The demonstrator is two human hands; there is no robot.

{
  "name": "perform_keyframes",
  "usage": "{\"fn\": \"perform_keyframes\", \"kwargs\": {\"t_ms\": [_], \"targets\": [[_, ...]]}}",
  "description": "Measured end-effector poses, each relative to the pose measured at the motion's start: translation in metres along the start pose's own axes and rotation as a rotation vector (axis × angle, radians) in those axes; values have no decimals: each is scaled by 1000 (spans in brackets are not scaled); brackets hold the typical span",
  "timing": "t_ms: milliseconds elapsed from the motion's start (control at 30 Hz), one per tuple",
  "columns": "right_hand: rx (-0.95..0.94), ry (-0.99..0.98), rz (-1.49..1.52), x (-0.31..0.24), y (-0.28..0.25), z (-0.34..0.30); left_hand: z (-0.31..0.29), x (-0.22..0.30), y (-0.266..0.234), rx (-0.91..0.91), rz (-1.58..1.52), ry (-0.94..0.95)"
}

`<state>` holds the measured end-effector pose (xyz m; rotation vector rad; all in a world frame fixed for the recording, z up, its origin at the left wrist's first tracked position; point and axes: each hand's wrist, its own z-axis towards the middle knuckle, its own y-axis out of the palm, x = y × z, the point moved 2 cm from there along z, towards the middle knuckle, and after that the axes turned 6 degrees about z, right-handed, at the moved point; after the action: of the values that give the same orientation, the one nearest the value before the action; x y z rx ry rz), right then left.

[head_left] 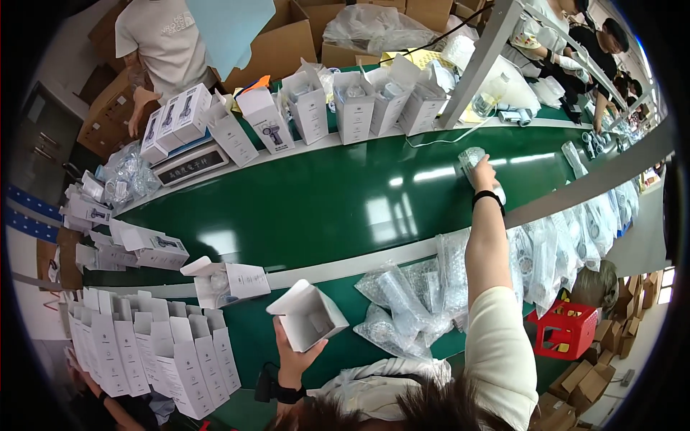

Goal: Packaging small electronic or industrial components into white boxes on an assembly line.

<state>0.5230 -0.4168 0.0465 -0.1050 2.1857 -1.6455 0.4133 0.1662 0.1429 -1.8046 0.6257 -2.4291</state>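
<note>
My left hand (293, 353) grips an empty white carton (327, 305) from below, its open mouth tilted toward me with the bare inside showing. Stretched far out to the right, my right hand (484, 174) is closed around a bubble-wrapped item (471, 156) over the green belt (316, 208). The bubble wrap hides the item's exact kind. Just left of the carton, another open white box (248, 280) lies on its side with a clear-wrapped thing in its mouth. Between my arms, several bubble-wrap pouches (399, 305) are piled on the near table.
Upright open white boxes (154, 348) stand packed at the near left. More open boxes (352, 108) line the belt's far edge. A white metal post (474, 72) rises there. At right sits a red plastic crate (564, 329). Other people (169, 47) stand across the belt.
</note>
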Motion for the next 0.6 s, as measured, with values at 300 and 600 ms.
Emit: {"fn": "perform_keyframes", "kwargs": {"t_ms": [300,600], "targets": [[-236,-397,103,-28,12,-27,37,0,15,-95,151,-27],[-659,-558,1878,-93,-115,-333,39,3,44,7,98,20]]}}
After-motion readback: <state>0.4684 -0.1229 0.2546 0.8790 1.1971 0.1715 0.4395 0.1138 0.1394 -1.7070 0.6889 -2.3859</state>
